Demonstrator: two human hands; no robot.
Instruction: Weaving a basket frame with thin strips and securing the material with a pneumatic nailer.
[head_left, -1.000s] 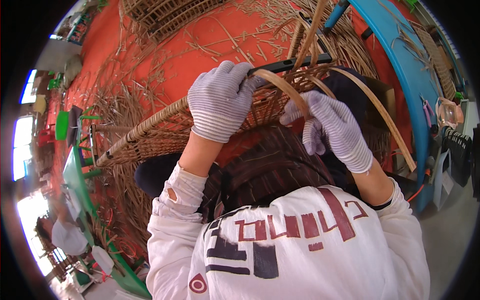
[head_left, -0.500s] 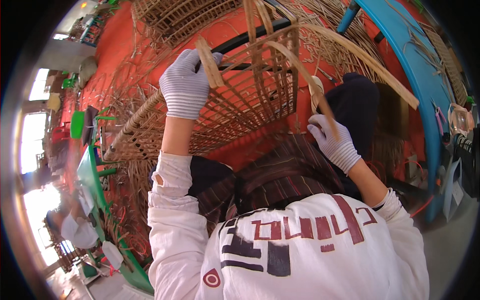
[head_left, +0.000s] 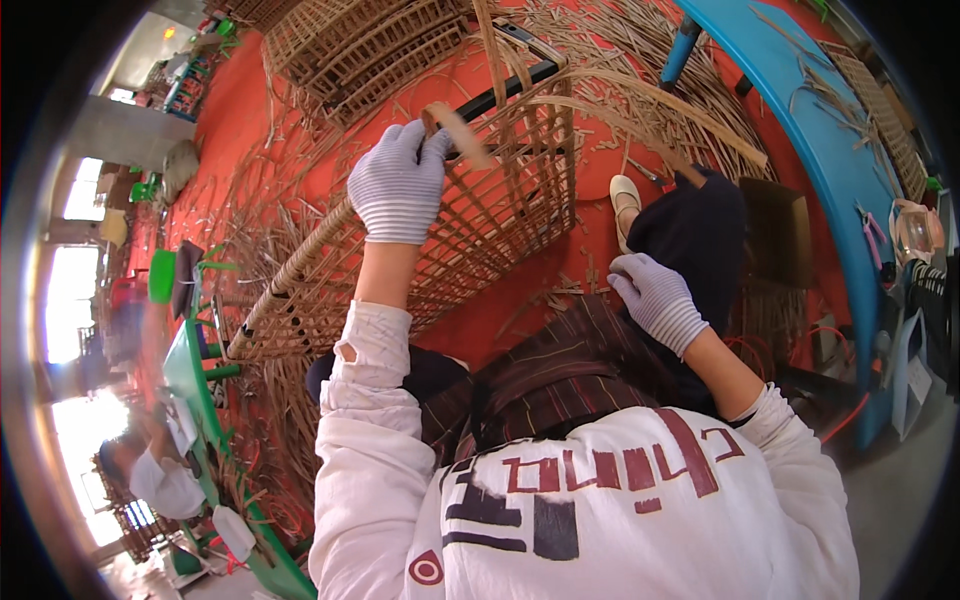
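A large open-weave wicker basket frame [head_left: 500, 190] tilts in front of me, its dark metal rim [head_left: 520, 88] partly bare. My left hand [head_left: 400, 185], in a grey-striped glove, is closed at that rim around a flat wicker strip [head_left: 462, 138], whose short end curls out past the fingers. More long strips loop over the far right corner; one long wicker strip [head_left: 640, 125] reaches toward my knee. My right hand [head_left: 655, 298], gloved alike, is beside my right thigh, fingers loosely bent and apart, with nothing visible in them.
Another wicker basket [head_left: 370, 55] stands at the back. Loose strips [head_left: 630, 50] are heaped on the red floor [head_left: 220, 160]. A blue table [head_left: 815, 130] curves along the right, a green one [head_left: 190, 385] at left. A brown box [head_left: 778, 235] stands beyond my right knee.
My left hand and the basket have shifted right in the picture. The long strip's free end has moved up and away from my right hand, which sits slightly lower.
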